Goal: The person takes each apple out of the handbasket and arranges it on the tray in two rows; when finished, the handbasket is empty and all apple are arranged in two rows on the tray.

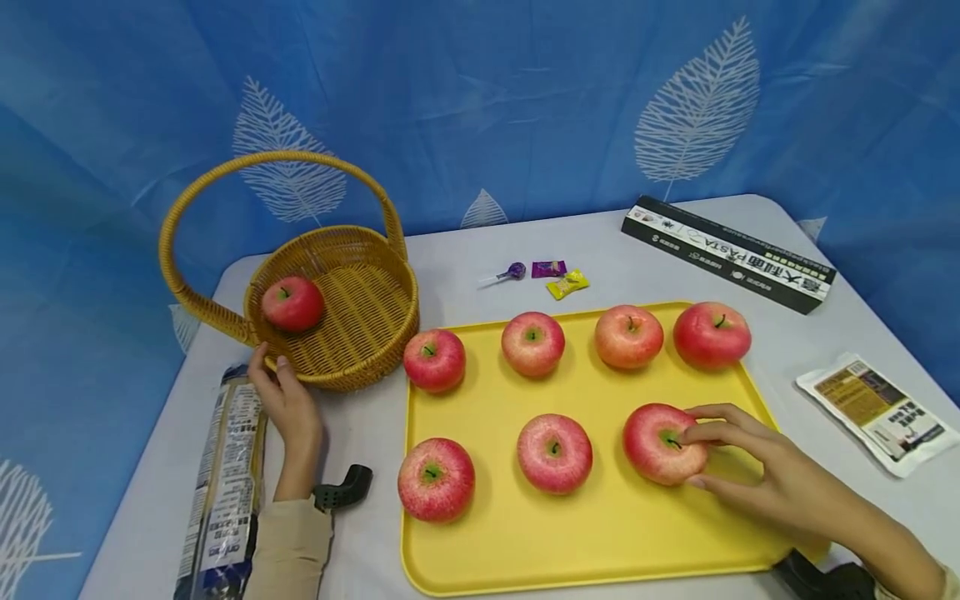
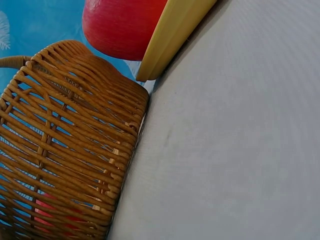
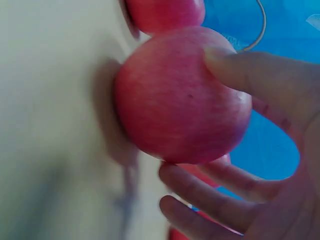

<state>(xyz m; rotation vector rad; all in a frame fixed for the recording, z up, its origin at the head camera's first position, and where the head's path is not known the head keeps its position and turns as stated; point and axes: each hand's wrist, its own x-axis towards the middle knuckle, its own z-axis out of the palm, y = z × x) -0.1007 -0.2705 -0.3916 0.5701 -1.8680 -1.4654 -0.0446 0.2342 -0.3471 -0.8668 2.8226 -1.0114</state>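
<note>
My right hand holds a red apple at the right of the yellow tray. In the right wrist view, the thumb lies on one side of that apple, with fingertips at its opposite side. My left hand rests its fingertips at the near left rim of the wicker basket, close to the handle's foot; its thumb lies beside the basket wall. One apple sits inside the basket. Several others stand on the tray, including a front-left apple and a middle apple.
A long printed packet lies left of my left forearm. Behind the tray are a lollipop, a purple candy and a yellow candy. A black pasta box and a white pouch lie at the right.
</note>
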